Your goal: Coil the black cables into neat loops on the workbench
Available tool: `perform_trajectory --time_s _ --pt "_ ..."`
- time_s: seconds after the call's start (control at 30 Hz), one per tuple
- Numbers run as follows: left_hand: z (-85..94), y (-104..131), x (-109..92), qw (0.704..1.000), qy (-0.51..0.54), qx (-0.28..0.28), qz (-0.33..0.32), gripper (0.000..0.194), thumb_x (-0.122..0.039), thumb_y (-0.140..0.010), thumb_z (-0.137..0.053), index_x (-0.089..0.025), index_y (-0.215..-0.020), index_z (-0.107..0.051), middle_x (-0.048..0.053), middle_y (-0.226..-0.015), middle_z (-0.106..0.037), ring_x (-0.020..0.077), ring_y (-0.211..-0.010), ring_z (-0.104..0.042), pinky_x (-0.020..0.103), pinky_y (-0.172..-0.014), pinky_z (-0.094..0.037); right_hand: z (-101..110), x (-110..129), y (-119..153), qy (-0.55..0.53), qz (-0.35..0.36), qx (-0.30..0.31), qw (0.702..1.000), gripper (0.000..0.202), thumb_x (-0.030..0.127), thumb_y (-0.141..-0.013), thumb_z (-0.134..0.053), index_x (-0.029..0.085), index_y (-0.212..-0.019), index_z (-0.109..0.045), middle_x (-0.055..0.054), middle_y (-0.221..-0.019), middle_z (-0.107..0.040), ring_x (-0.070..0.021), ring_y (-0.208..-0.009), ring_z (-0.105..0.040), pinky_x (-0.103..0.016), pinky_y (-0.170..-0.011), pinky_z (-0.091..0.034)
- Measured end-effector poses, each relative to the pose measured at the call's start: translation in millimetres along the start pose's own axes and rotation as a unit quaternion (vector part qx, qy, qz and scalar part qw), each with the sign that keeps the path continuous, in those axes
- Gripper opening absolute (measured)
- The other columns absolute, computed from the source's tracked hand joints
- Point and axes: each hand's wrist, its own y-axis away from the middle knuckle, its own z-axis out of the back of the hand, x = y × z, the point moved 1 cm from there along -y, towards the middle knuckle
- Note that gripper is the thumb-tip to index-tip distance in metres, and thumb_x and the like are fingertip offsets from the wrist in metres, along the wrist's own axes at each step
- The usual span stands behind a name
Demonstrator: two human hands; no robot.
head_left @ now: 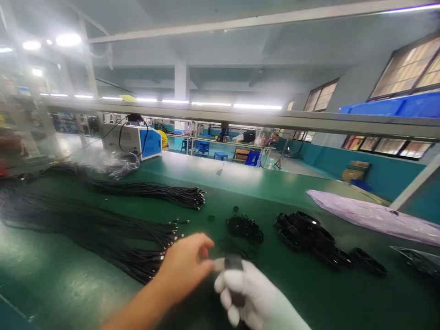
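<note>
We had both hands low in the middle, right over the green table (261, 183). Our left hand (185, 266) was bare, w/ its fingers pinched shut on the top end of a small dark cable piece (234, 275). Our right hand (254, 298) had a white glove on and was closed round the same piece from below. So the piece sat btw. the 2 hands, touching both, and its long way ran about up and down, a bit tilted. The right hand was nearer to us and lower; the left came in from the left side. Just past the hands lay a small tangle of black coils (244, 228), and more black coils (309, 233) lay to the right of that. Long black cable bundles (113, 238) lay to the left, ends pointing at the hands. A blue and white machine box (137, 141) stood far back. The dark piece was blurry, so we could not tell what it really was, and its lower end was hidden in the glove.
</note>
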Motion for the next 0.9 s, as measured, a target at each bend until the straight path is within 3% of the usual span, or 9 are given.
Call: perform_trajectory --time_s 0.13,0.23,0.33,0.4,0.5,0.57,0.63,0.77,0.9 --pt "-1.0 -3 10 0.998 -0.014 0.056 -0.024 0.014 -0.013 -0.073 -0.052 -0.020 -0.077 -0.063 -0.001 -0.077 -0.063 0.0151 -0.072 -0.056 0.023 -0.064 -0.038 28 21 4 -0.072 0.055 -0.100 0.991 0.044 0.035 -0.068 -0.077 0.015 -0.104 -0.060 -0.004 -0.078 -0.064 -0.0185 -0.072 -0.065 -0.026 -0.055 -0.050" --pt "-23.7 8 9 0.979 -0.078 0.176 -0.066 0.015 -0.012 -0.068 -0.059 -0.022 -0.076 -0.064 -0.001 -0.083 -0.064 0.0173 -0.075 -0.059 0.024 -0.064 -0.038 34 26 5 -0.062 0.058 -0.112 0.990 0.049 0.037 -0.067 -0.078 0.016 -0.107 -0.059 -0.005 -0.081 -0.065 -0.0248 -0.083 -0.067 -0.033 -0.063 -0.054" --pt "-41.4 17 9 0.956 -0.175 0.228 -0.063 0.017 -0.012 -0.072 -0.056 -0.022 -0.084 -0.063 0.004 -0.093 -0.065 0.0233 -0.081 -0.061 0.029 -0.066 -0.038 30 23 4 -0.054 0.061 -0.112 0.990 0.047 0.036 -0.068 -0.077 0.016 -0.104 -0.057 -0.003 -0.078 -0.064 -0.0215 -0.077 -0.067 -0.027 -0.055 -0.052" --pt "-42.4 18 13 0.962 -0.162 0.216 -0.031 0.014 -0.009 -0.072 -0.052 -0.020 -0.078 -0.059 0.005 -0.089 -0.064 0.0231 -0.080 -0.060 0.030 -0.066 -0.037 24 20 3 -0.039 0.072 -0.112 0.990 0.043 0.033 -0.067 -0.077 0.016 -0.100 -0.056 -0.002 -0.075 -0.062 -0.0149 -0.063 -0.062 -0.020 -0.043 -0.043" --pt "-37.6 15 22 0.971 0.102 0.212 0.040 0.007 -0.024 -0.077 -0.052 -0.020 -0.073 -0.048 -0.001 -0.067 -0.054 0.0145 -0.061 -0.051 0.025 -0.057 -0.034 14 15 0 0.002 0.087 -0.116 0.989 0.043 0.029 -0.064 -0.076 0.015 -0.099 -0.054 -0.003 -0.078 -0.062 -0.0095 -0.052 -0.053 -0.017 -0.034 -0.033" --pt "-39.7 12 24 0.915 0.333 0.210 0.090 0.028 -0.045 -0.077 -0.054 -0.020 -0.074 -0.043 -0.005 -0.061 -0.047 0.0090 -0.049 -0.041 0.022 -0.049 -0.029 8 10 -4 0.016 0.099 -0.112 0.989 0.047 0.029 -0.063 -0.076 0.016 -0.101 -0.053 -0.005 -0.087 -0.063 -0.0093 -0.053 -0.054 -0.017 -0.034 -0.034" --pt "-48.4 8 24 0.861 0.453 0.191 0.129 0.045 -0.061 -0.069 -0.059 -0.020 -0.073 -0.040 -0.006 -0.060 -0.046 0.0055 -0.042 -0.035 0.021 -0.045 -0.026 3 3 -7 0.023 0.118 -0.101 0.988 0.049 0.030 -0.061 -0.076 0.017 -0.100 -0.051 -0.005 -0.089 -0.063 -0.0083 -0.050 -0.053 -0.017 -0.034 -0.034" --pt "-67.3 1 20 0.886 0.426 0.136 0.123 0.051 -0.068 -0.066 -0.060 -0.021 -0.069 -0.041 -0.005 -0.057 -0.048 0.0064 -0.040 -0.038 0.021 -0.041 -0.026 1 -8 -9 -0.013 0.107 -0.085 0.991 0.044 0.032 -0.063 -0.077 0.019 -0.095 -0.051 0.004 -0.065 -0.057 -0.0062 -0.043 -0.046 -0.017 -0.038 -0.033" --pt "-58.9 3 15 0.900 0.409 0.100 0.118 0.049 -0.068 -0.065 -0.061 -0.022 -0.070 -0.044 -0.004 -0.060 -0.047 0.0099 -0.048 -0.039 0.022 -0.046 -0.030 5 -9 0 -0.088 0.082 0.003 0.993 0.044 0.041 -0.064 -0.076 0.020 -0.097 -0.056 0.001 -0.071 -0.059 -0.0101 -0.061 -0.055 -0.020 -0.055 -0.042"
